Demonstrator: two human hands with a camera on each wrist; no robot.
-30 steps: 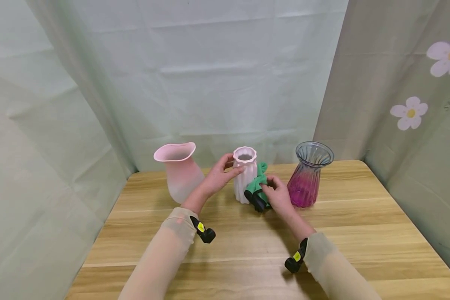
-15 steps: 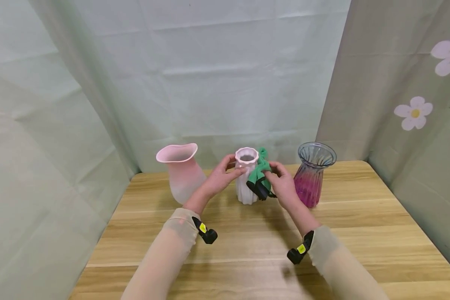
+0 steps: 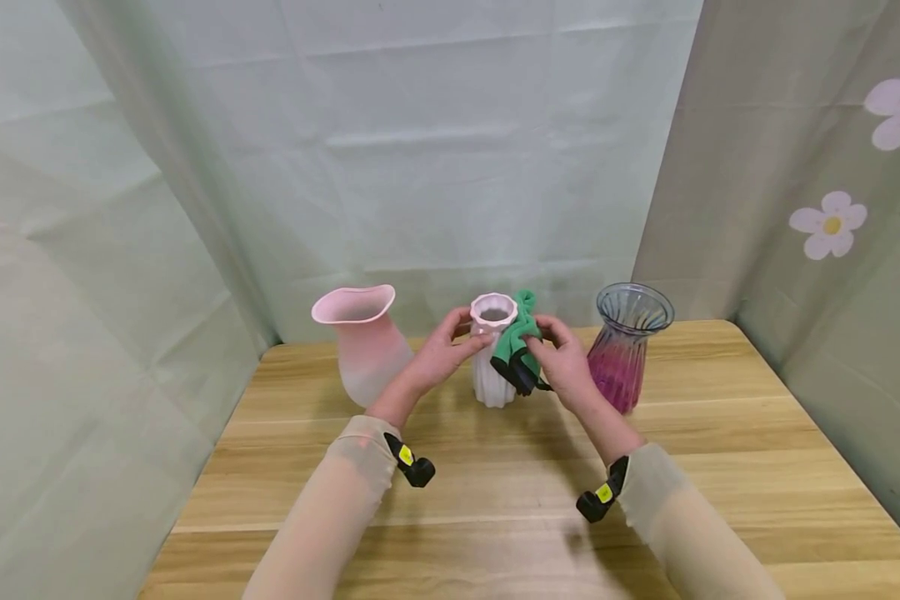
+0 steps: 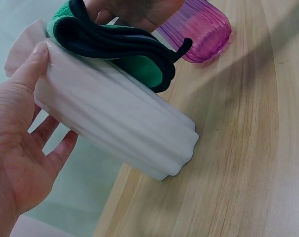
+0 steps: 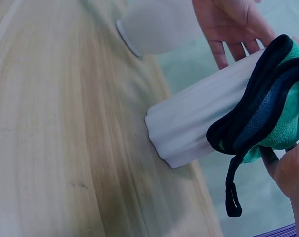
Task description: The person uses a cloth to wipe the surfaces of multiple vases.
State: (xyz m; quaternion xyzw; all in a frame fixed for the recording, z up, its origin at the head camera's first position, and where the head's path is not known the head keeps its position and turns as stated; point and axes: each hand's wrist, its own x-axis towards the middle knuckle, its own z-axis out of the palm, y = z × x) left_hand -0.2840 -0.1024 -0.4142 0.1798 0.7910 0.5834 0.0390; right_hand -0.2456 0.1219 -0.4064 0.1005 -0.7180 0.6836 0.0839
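Note:
Upright on the wooden table stands a white ribbed vase (image 3: 489, 375) with a scalloped rim. My left hand (image 3: 435, 360) holds it near the top, thumb in front and fingers around the back. My right hand (image 3: 566, 367) grips a bunched green cloth (image 3: 520, 333) with black edging against the vase's right side, high up by the rim. From the left wrist, the folded cloth (image 4: 154, 74) lies along the vase's upper wall. A black hanging loop (image 5: 232, 197) dangles from it in the right wrist view. Folds of the cloth hide part of the right fingers.
Left of the white vase stands a pink-to-white vase (image 3: 367, 358) with a wavy rim, close by my left forearm. To the right, behind my right wrist, is a clear glass vase (image 3: 621, 358) with a purple base. A curtain (image 3: 435, 167) hangs behind the table (image 3: 495, 533).
My right hand has moved the green cloth up along the vase, from its lower right side to beside the rim. The left hand keeps its hold on the vase.

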